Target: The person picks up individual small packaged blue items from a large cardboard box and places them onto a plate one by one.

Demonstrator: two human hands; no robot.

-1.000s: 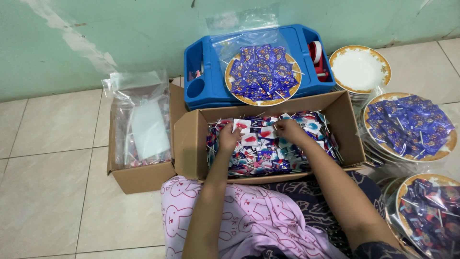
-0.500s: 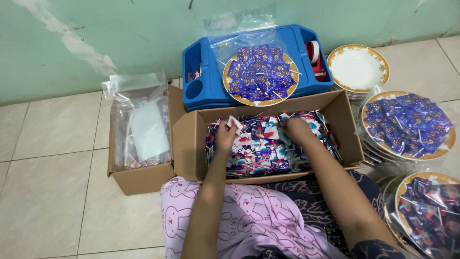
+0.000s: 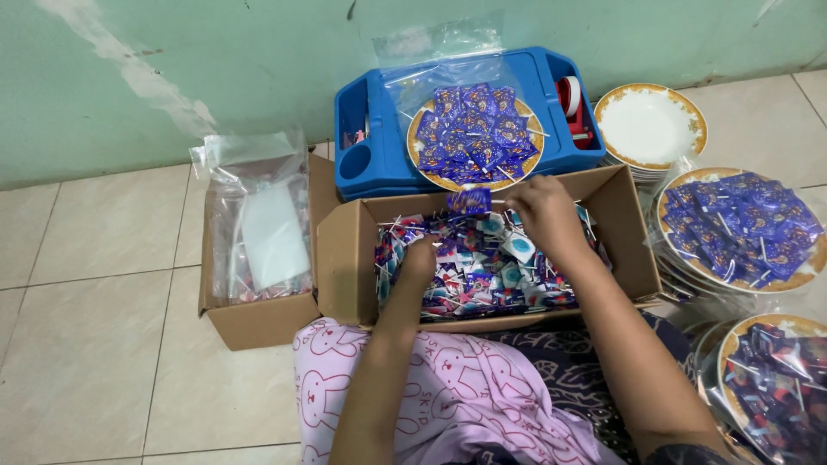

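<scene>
Right hand point(image 3: 538, 211) lifted from sachet-filled box point(image 3: 345, 258).

The right hand point(image 3: 538, 211) has lifted a purple packet point(image 3: 469, 201); the left hand point(image 3: 419, 258) has sunk lower.

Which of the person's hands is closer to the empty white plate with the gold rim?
The right hand. It is at the far side of the cardboard box, just short of the empty plate. The left hand is further left, buried in the wrapped sweets.
</scene>
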